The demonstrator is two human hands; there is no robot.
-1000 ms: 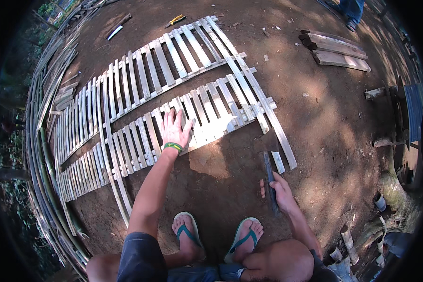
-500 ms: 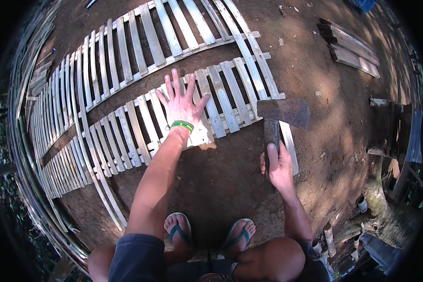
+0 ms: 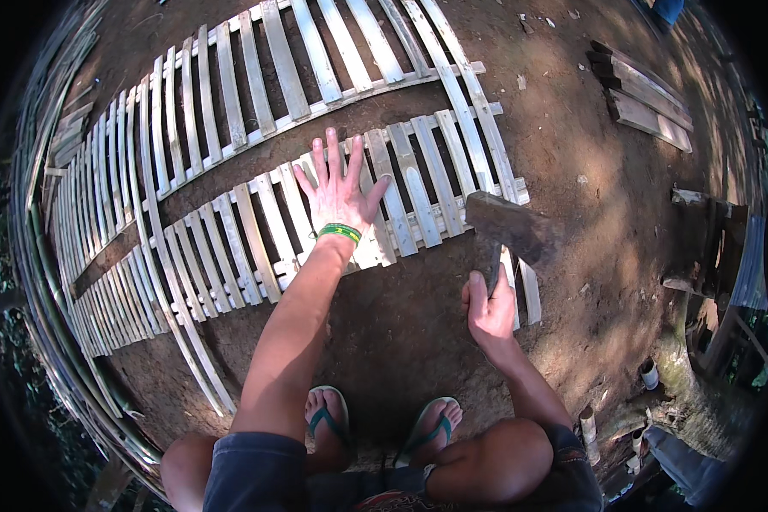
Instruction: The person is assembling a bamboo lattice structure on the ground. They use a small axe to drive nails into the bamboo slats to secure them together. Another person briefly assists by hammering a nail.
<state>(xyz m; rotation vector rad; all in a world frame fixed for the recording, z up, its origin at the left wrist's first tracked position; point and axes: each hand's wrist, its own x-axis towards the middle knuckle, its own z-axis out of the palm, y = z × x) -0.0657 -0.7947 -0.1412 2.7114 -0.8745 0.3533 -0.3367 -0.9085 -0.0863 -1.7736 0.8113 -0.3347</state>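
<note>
My left hand lies with fingers spread on the nearer slatted panel, which is made of pale, flat bamboo or wooden strips laid across long rails. A green and yellow band circles that wrist. My right hand is wrapped round the short handle of a hatchet. Its broad, dark head is tilted and a little blurred, above the right end of the panel. Two long strips run across the right ends of the panels, partly hidden behind the hatchet. Beyond sits a second slatted panel.
Short boards are stacked on the dirt at the far right. Long poles line the left edge. At the lower right are a tree base and cut bamboo pieces. My sandalled feet are close to the nearer panel.
The hatchet's head has turned and tilted, with its handle foreshortened; my right hand has shifted slightly left. My left hand stays spread on the panel. The whole view has shifted a little.
</note>
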